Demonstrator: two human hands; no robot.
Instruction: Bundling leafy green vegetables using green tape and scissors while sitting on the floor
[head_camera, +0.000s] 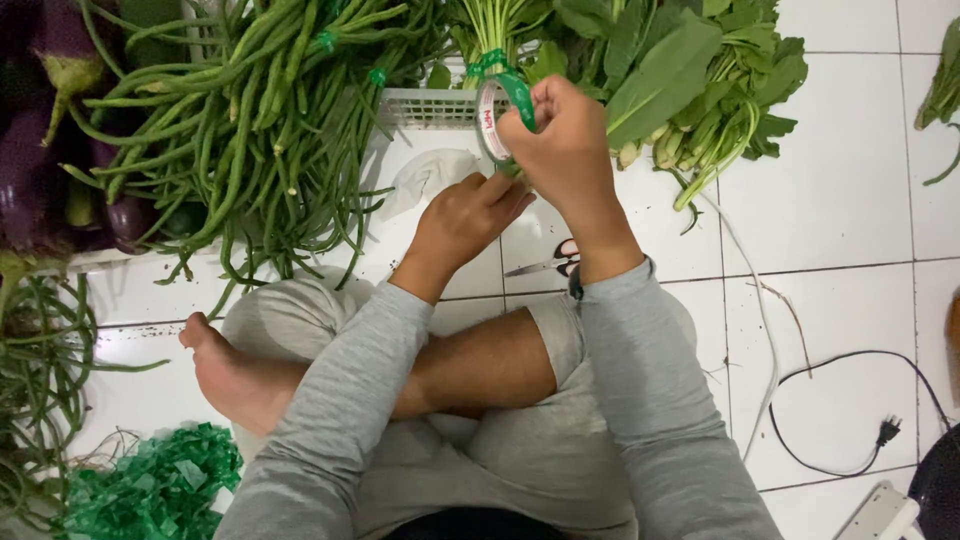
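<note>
My right hand (565, 140) grips a roll of green tape (497, 110) and holds it up against the stems of a bunch of leafy greens (490, 35). Green tape wraps those stems. My left hand (465, 215) sits just below the roll, fingers curled on the lower end of the stems. Both arms are in grey sleeves. I sit cross-legged on the white tiled floor (850, 200), with a bare foot (225, 370) at the left.
Bundles of long green beans (250, 110) lie over a white crate (430, 105) at upper left, beside purple eggplants (40, 150). More leafy greens (700, 80) lie at upper right. Scissors (545, 265), a white cloth (425, 175), green tape scraps (150, 485), a black cord with plug (885, 430).
</note>
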